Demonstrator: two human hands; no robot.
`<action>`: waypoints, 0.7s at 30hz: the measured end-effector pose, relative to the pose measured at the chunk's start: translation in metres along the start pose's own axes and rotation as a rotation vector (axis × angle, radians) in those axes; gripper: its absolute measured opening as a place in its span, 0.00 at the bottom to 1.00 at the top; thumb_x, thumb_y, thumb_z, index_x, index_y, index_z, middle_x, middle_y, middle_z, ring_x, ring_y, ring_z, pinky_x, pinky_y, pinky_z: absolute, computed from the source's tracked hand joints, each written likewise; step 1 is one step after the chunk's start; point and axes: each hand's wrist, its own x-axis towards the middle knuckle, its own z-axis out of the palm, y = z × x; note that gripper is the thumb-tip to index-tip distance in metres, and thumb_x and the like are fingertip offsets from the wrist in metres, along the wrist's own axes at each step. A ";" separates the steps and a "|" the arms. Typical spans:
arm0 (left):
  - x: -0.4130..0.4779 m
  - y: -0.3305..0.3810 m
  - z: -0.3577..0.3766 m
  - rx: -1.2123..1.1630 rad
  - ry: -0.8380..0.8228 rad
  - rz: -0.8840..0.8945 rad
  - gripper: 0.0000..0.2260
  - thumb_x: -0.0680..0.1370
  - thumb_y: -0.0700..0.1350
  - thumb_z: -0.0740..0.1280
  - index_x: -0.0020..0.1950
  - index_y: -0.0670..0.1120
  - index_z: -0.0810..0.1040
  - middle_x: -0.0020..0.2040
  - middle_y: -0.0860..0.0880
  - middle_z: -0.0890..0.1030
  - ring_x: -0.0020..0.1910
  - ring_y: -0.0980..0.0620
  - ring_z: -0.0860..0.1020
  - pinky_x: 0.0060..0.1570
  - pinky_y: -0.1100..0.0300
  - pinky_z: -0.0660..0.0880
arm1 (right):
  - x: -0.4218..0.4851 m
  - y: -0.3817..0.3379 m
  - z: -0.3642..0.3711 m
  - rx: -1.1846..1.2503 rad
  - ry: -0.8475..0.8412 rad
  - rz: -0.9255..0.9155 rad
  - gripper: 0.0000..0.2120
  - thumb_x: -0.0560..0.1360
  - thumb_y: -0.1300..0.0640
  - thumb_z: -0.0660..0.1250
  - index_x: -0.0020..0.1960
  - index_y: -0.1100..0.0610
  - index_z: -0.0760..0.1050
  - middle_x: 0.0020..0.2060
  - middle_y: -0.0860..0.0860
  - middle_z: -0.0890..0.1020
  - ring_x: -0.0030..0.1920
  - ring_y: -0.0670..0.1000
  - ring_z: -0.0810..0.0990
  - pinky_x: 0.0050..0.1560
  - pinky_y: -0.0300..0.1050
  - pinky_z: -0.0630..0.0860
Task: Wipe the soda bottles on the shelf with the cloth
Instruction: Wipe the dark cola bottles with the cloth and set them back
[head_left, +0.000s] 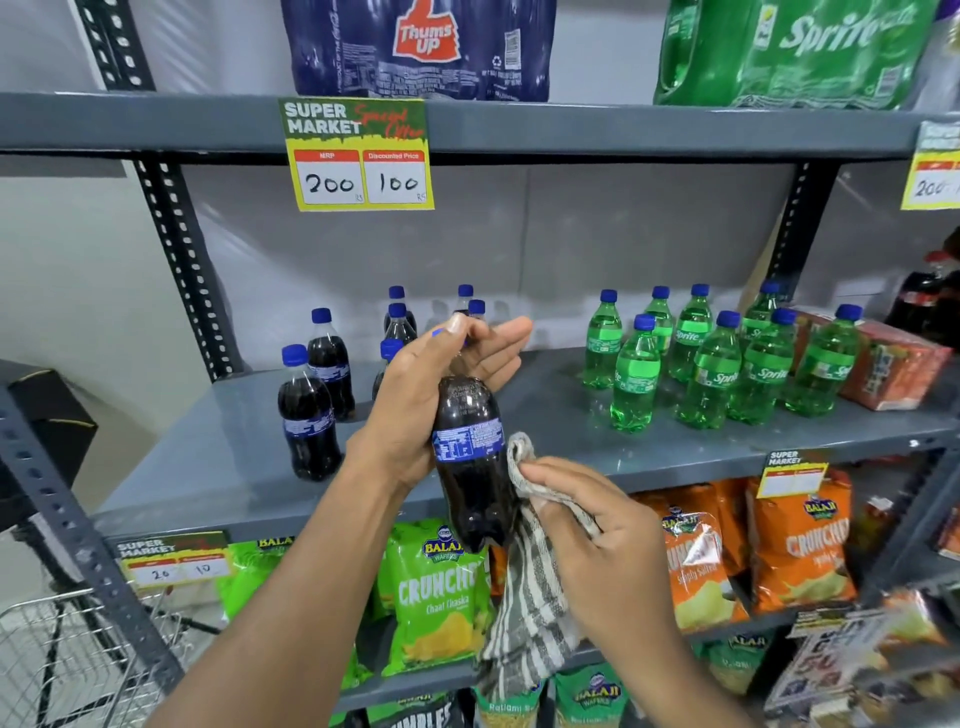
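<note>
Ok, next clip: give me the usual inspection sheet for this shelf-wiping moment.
Surface: grey metal shelf, bare at the front between the bottle groups.
Job's things: dark soda bottle held off the shelf; striped cloth touching its lower right side; other dark bottles standing on the left, green bottles on the right.
Clutter: orange carton beside the green bottles.
Grippers: left hand grips the bottle's neck; right hand holds the cloth.
Cables: nothing seen.
Surroundings: price tag above, crisp bags below, wire basket at lower left.
</note>
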 end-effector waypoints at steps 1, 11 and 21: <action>-0.001 -0.001 0.002 0.011 0.000 -0.007 0.14 0.83 0.48 0.60 0.44 0.47 0.83 0.61 0.37 0.84 0.65 0.43 0.81 0.62 0.53 0.78 | 0.004 -0.001 0.000 -0.028 0.020 -0.039 0.26 0.74 0.75 0.68 0.54 0.44 0.83 0.52 0.34 0.84 0.58 0.36 0.80 0.58 0.28 0.73; 0.007 0.001 0.014 0.069 0.005 0.009 0.14 0.82 0.49 0.61 0.43 0.50 0.85 0.59 0.40 0.86 0.63 0.45 0.82 0.59 0.56 0.78 | -0.011 -0.006 0.005 -0.712 -0.150 -0.678 0.15 0.79 0.71 0.59 0.61 0.66 0.80 0.56 0.56 0.83 0.57 0.58 0.78 0.67 0.47 0.71; 0.015 0.012 0.017 0.066 0.016 0.051 0.13 0.82 0.50 0.63 0.45 0.48 0.84 0.60 0.38 0.84 0.65 0.42 0.80 0.62 0.52 0.77 | -0.004 -0.028 0.013 -0.868 -0.156 -0.729 0.23 0.85 0.66 0.47 0.60 0.67 0.81 0.54 0.56 0.84 0.54 0.58 0.79 0.62 0.49 0.75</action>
